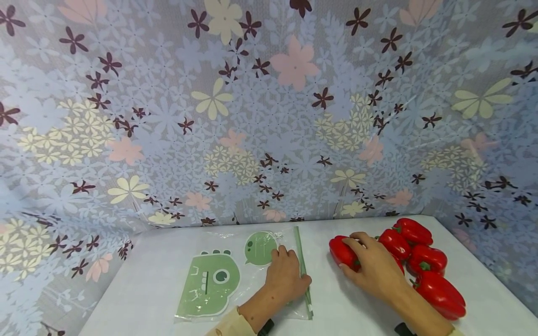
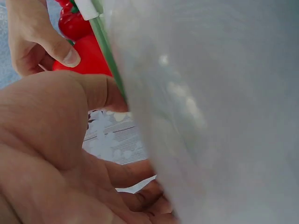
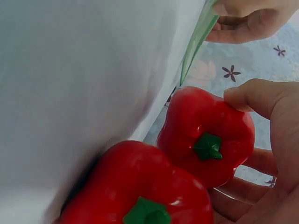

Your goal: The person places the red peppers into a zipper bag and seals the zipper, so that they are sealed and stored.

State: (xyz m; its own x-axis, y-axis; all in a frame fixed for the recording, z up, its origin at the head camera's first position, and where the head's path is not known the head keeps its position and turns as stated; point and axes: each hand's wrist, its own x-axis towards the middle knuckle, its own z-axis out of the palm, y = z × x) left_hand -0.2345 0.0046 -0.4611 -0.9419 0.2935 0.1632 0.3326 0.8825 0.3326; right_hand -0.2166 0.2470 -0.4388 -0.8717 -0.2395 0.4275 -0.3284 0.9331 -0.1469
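Evidently little is done: I can see nothing inside the plastic bag (image 1: pixel 210 284) on the table (image 1: pixel 143 266). My left hand (image 1: pixel 286 275) pinches its green edge (image 1: pixel 299 242); my right hand (image 1: pixel 374 268) grips one red pepper (image 1: pixel 339 253) nearby, and the other peppers (image 1: pixel 439 295) lie outside, further right.

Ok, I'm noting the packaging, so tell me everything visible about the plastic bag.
The plastic bag is see-through and shiny, printed with a green one-eyed creature and green speech bubble. A green strip runs down its right edge, with a white piece at the near end. It lies flat on the white table, left of the red peppers. The left hand touches it by the strip, hiding part.
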